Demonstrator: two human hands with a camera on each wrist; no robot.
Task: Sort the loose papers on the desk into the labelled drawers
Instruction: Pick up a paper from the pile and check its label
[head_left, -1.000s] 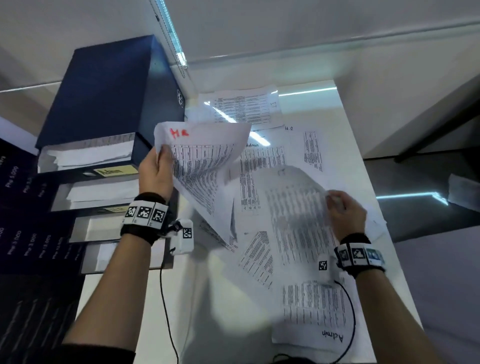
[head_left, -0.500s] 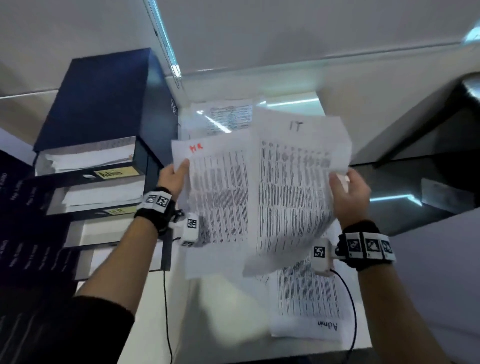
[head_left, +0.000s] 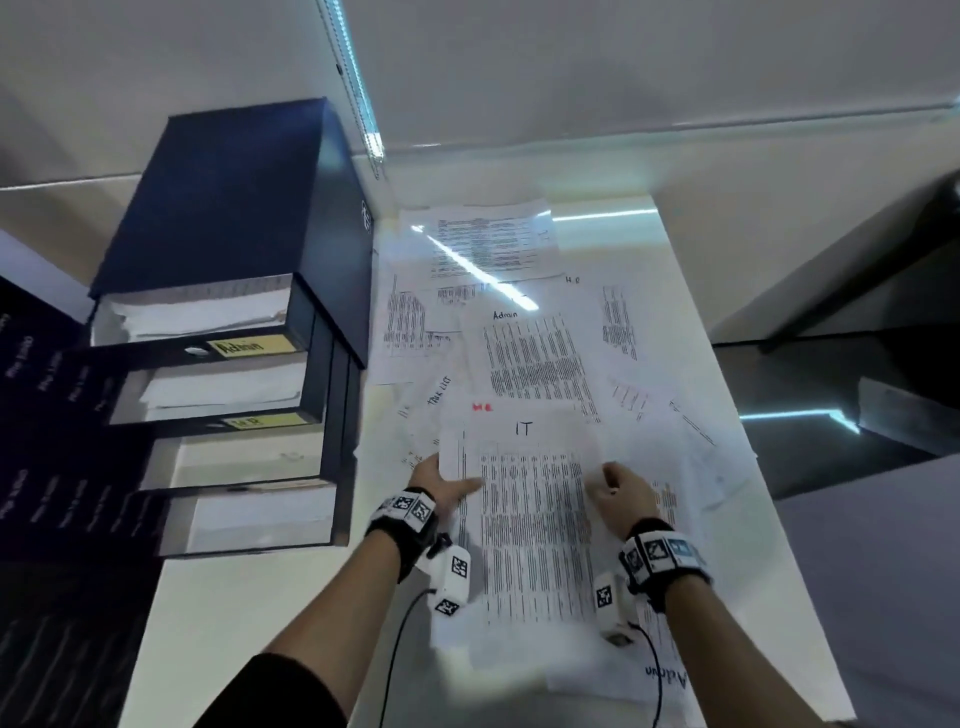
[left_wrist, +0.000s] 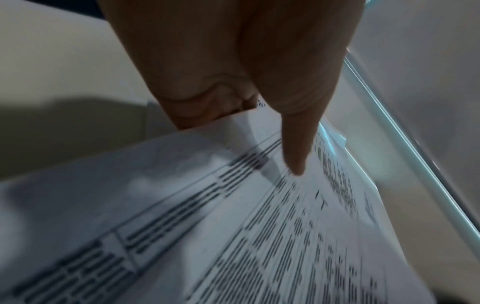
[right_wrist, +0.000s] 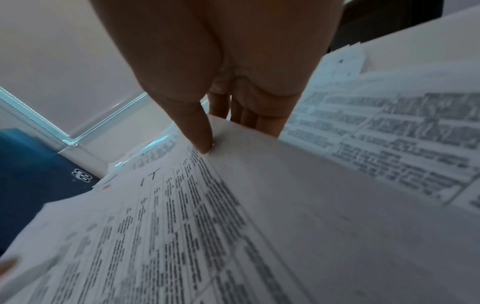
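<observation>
A white desk (head_left: 249, 597) stands in a corner of pale walls (head_left: 597, 67). A light strip (head_left: 358, 88) runs down the corner, its glare reflected on the desk. To the right lies a dark floor (head_left: 810, 395) with another bright streak.

Room dim, cool-toned. Bright LED strip light (head_left: 358, 88) overhead, glare streak mirrored on glossy white worktop (head_left: 675, 291) far beyond the hands. Head view: wide-angle bending at edges, soft motion blur near wrists. Wrist views: heavy blur on printed white paper sheets (left_wrist: 233, 226) close to lens; left hand (left_wrist: 233, 61) throws grey shadow under thumb.
</observation>
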